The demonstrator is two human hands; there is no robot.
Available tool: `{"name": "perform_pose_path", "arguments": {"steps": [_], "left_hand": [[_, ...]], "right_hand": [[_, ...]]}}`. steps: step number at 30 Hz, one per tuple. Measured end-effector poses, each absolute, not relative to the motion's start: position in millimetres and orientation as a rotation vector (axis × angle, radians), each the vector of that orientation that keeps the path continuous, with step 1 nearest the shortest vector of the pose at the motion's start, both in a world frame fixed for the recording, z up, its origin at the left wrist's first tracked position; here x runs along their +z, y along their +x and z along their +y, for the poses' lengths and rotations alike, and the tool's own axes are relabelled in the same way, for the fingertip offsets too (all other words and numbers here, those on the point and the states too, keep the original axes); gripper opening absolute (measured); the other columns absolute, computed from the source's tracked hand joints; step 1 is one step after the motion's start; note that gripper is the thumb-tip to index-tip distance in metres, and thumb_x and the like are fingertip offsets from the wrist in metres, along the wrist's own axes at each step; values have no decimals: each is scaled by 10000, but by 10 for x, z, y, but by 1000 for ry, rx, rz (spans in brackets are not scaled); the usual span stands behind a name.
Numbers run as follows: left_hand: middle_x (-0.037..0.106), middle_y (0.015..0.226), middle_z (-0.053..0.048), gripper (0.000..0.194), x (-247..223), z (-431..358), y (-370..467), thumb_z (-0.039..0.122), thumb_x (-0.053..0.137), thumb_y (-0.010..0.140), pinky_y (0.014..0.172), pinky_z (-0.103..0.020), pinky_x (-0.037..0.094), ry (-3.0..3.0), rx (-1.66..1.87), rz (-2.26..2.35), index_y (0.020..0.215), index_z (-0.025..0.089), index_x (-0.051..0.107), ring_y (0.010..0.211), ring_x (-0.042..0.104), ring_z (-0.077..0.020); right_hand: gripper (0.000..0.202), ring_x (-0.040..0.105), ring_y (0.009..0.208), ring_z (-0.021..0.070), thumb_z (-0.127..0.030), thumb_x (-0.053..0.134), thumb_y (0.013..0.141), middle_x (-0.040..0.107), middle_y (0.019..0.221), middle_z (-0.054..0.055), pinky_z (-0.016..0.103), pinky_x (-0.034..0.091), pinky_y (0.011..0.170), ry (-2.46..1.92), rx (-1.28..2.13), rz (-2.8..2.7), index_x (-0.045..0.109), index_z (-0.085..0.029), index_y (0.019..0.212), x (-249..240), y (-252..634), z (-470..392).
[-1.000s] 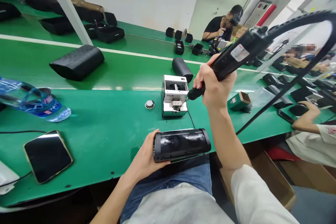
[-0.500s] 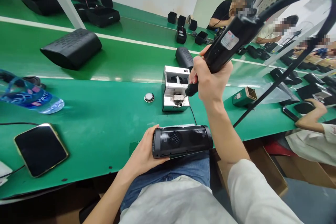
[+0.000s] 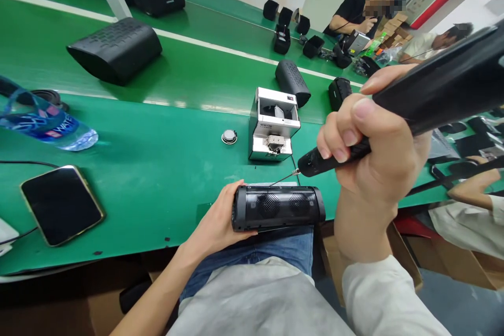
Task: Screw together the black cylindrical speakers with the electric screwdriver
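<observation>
My left hand (image 3: 220,216) grips the left end of a black cylindrical speaker (image 3: 281,207), which lies sideways at the table's front edge above my lap. Two round perforated areas show on its glossy face. My right hand (image 3: 378,142) is closed round a black electric screwdriver (image 3: 437,81), tilted with its thin bit pointing down and left. The bit's tip appears near the speaker's upper edge; whether it touches cannot be made out. Behind the speaker stands a white and black screw feeder (image 3: 275,125). A small round metal part (image 3: 229,137) lies left of the feeder.
On the left are a phone (image 3: 62,205) and a water bottle (image 3: 51,125) lying on its side. Black housings (image 3: 116,50) rest on the green table (image 3: 157,152). Other people sit at the far side and right; a co-worker's arm (image 3: 474,186) is at the right edge.
My right hand has brought the screwdriver from the feeder down and right, its bit now by the speaker. The screwdriver is tilted more. My left hand still holds the speaker; the view has shifted slightly.
</observation>
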State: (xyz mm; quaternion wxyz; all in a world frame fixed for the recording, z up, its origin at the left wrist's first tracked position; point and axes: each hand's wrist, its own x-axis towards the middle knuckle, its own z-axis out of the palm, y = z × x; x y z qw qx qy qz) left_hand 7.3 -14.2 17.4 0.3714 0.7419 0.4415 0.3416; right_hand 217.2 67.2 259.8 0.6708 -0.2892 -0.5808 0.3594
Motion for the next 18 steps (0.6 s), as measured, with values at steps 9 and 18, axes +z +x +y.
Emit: {"name": "perform_pose_path", "arguments": {"steps": [9, 18], "left_hand": [[507, 1642, -191, 1181, 169, -148, 83, 348, 996, 792, 1273, -662, 501, 1919, 855, 1154, 1702, 322, 244, 1547, 554, -439], [615, 1600, -157, 1034, -111, -187, 74, 310, 931, 741, 1208, -659, 577, 1825, 927, 1252, 1628, 316, 401, 1443, 670, -458]], "right_hand": [[174, 467, 406, 76, -151, 782, 913, 533, 605, -109, 246, 444, 427, -639, 919, -1322, 668, -252, 999, 2465, 2191, 684], [287, 506, 436, 109, -304, 889, 833, 567, 598, -67, 267, 426, 425, -851, 1115, -1249, 609, -243, 849, 1982, 2077, 635]]}}
